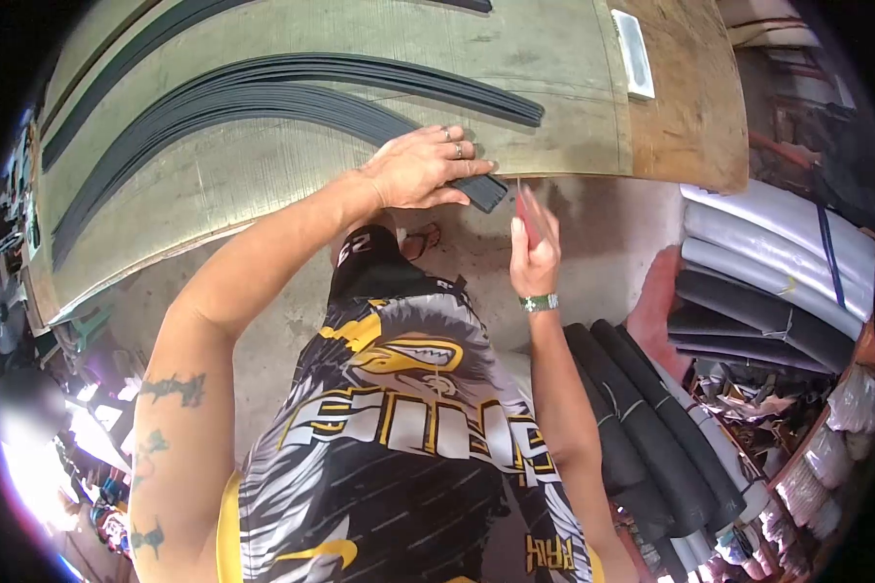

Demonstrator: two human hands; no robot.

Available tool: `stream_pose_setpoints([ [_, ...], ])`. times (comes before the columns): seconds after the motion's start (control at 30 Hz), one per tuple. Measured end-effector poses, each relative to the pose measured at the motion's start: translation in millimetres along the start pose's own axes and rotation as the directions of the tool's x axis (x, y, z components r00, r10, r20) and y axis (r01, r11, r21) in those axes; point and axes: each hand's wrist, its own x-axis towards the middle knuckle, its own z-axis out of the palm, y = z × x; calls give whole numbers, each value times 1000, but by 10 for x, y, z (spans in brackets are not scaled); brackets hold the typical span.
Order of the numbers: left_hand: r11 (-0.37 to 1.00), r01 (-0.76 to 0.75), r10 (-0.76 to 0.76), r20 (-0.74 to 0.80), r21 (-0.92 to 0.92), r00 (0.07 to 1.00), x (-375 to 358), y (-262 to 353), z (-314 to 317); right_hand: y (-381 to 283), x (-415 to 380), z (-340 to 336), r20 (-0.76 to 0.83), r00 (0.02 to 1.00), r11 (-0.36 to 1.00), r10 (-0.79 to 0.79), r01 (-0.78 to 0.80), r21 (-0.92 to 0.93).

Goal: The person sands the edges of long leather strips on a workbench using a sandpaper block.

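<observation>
A bundle of long dark grey strips (306,100) curves over the table, and its cut-looking end (486,192) juts past the near edge. My left hand (423,167), with rings on its fingers, lies across this bundle close to that end and grips it. Just right of the strip ends, off the table edge, my right hand (537,251) is closed around a red-handled knife (529,216). The knife is smeared by motion, and its thin blade points up toward the table. A small gap shows between knife and strips.
A second strip bundle (437,83) lies farther back on the worn table (574,136). A whitish block (633,53) sits at its right. Dark rolls (642,428) stand beside my right arm, with silvery rolls (768,253) and folded dark sheets (749,316) beyond.
</observation>
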Motion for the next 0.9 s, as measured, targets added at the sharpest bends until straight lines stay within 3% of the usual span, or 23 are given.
stream_pose_setpoints([
  [0.03, 1000, -13, 13, -32, 15, 999, -5, -18, 18, -204, 222, 5, -12, 990, 990, -141, 140, -24],
  [0.07, 999, -6, 7, -28, 45, 1000, -8, 11, -18, -386, 316, 39, -11, 992, 992, -125, 125, 27],
  [0.13, 1000, -4, 4, 18, 10, 1000, -5, 1, -18, -249, 216, 142, -28, 986, 986, -162, 160, -49],
  [0.27, 1000, 0, -1, -22, -11, 1000, -26, 29, 28, 381, -285, 28, 88, 993, 995, 82, -76, -70],
  [0.4, 1000, 1, -1, -6, 6, 1000, 1, 18, -57, -349, 346, 25, -12, 991, 991, -137, 137, 13],
  [0.47, 1000, -9, 9, -8, 21, 1000, -14, -5, -11, -225, 246, 131, -5, 983, 980, -183, 181, -86],
  [0.5, 1000, -11, 11, -11, 4, 1000, 17, -14, -43, -52, 123, 130, -4, 994, 993, -112, 112, -44],
  [0.53, 1000, -2, 2, -4, -20, 1000, 7, 5, -49, 212, -100, 156, 61, 998, 988, 20, -10, -153],
  [0.6, 1000, 0, 0, -23, -9, 1000, -19, 19, 0, 407, -315, 100, 36, 999, 995, 22, -18, -103],
  [0.7, 1000, -5, 5, -10, -16, 1000, 0, 5, -33, -325, 244, 48, -46, 997, 997, -61, 64, 49],
  [0.73, 1000, -15, 15, -23, -18, 1000, 8, 3, -40, -385, 334, 91, -46, 987, 988, -153, 152, -12],
  [0.77, 999, 29, -27, 63, -30, 998, 12, 25, -84, -311, 289, 107, -35, 986, 985, -164, 162, -51],
  [0.8, 1000, -10, 10, -1, -30, 1000, 1, -13, -15, -201, 227, 158, -26, 982, 979, -187, 184, -88],
  [0.83, 1000, -16, 16, -25, -22, 1000, 18, 3, -39, -83, 117, 114, 5, 996, 995, -89, 89, -36],
  [0.87, 1000, -16, 15, -43, -18, 999, 9, 20, -58, 184, -73, 129, 70, 997, 994, 22, -15, -107],
  [0.9, 1000, -12, 11, -38, -26, 999, -2, 27, -66, 196, -121, 62, 69, 998, 995, -5, 12, -96],
])
